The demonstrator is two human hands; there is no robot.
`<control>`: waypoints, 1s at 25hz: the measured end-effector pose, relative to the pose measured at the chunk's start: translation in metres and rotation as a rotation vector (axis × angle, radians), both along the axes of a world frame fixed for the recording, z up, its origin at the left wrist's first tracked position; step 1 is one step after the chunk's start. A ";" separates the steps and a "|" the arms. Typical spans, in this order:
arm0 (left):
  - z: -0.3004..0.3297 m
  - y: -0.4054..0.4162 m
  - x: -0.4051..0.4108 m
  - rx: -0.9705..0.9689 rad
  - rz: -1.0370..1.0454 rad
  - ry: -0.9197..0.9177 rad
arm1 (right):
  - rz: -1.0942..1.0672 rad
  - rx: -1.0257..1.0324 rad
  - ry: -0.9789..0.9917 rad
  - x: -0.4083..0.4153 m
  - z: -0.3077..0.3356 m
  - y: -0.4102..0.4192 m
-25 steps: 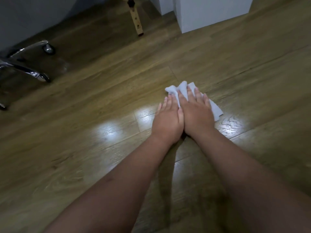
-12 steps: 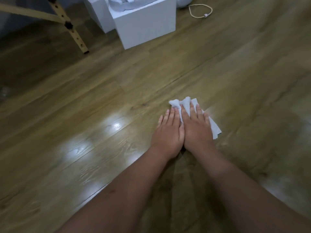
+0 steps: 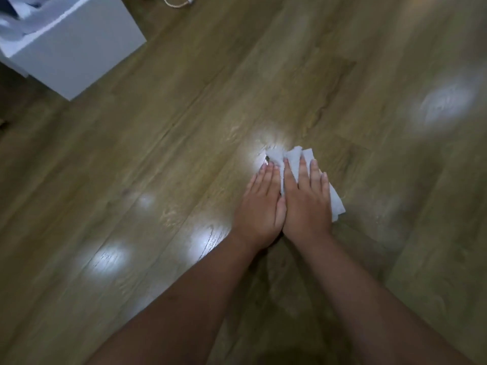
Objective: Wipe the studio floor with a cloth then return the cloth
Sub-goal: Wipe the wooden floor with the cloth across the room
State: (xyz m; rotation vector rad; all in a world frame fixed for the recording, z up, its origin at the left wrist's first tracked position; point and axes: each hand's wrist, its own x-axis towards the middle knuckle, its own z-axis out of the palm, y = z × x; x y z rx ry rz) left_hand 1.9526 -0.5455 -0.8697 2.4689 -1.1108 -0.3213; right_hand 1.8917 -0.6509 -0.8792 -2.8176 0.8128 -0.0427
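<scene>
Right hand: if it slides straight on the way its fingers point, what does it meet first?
Only bare floor, it seems. The right hand presses flat on the cloth, fingers pointing up the picture; nothing shows ahead up to the picture's edge.

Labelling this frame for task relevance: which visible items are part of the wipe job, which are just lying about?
In the job: white cloth, left hand and right hand pressing it flat, wooden floor.

Lying about: white box, white cord near the top edge.
</scene>
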 end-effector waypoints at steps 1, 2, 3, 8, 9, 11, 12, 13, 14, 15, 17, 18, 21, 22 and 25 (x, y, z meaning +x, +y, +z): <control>0.000 -0.003 0.004 -0.001 -0.006 -0.002 | -0.002 0.000 0.000 0.002 0.000 -0.003; 0.000 -0.005 0.005 0.002 -0.007 0.002 | -0.006 0.008 0.005 0.002 0.001 -0.005; 0.000 -0.007 0.006 -0.002 -0.006 0.001 | -0.007 0.008 0.004 0.003 0.001 -0.007; 0.000 -0.007 0.005 0.012 -0.004 0.006 | -0.012 0.035 0.009 0.004 0.003 -0.007; 0.003 -0.007 0.005 0.023 -0.002 0.005 | -0.008 0.044 0.011 0.004 0.006 -0.008; 0.005 -0.008 0.006 0.041 -0.009 0.012 | -0.010 0.042 0.026 0.004 0.009 -0.009; 0.005 -0.008 0.006 0.051 -0.013 0.016 | -0.011 0.040 0.030 0.004 0.009 -0.008; 0.005 -0.008 0.006 0.059 -0.014 0.019 | -0.008 0.040 0.031 0.004 0.009 -0.008; 0.004 -0.007 0.006 0.065 -0.014 0.018 | -0.006 0.041 0.032 0.004 0.008 -0.008; 0.003 -0.007 0.007 0.068 -0.016 0.017 | -0.009 0.041 0.032 0.005 0.008 -0.007; 0.003 -0.007 0.008 0.070 -0.026 0.021 | -0.021 0.042 0.021 0.005 0.007 -0.007; 0.003 -0.007 0.007 0.070 -0.027 0.021 | -0.022 0.043 0.004 0.005 0.007 -0.007; 0.001 -0.009 0.008 0.060 -0.025 0.032 | -0.025 0.021 -0.018 0.003 0.003 -0.007; -0.001 -0.009 0.009 0.060 -0.029 0.041 | -0.031 0.007 -0.004 0.004 0.001 -0.007; -0.004 -0.007 0.008 0.040 -0.038 0.060 | -0.025 -0.015 0.035 0.006 -0.001 -0.008</control>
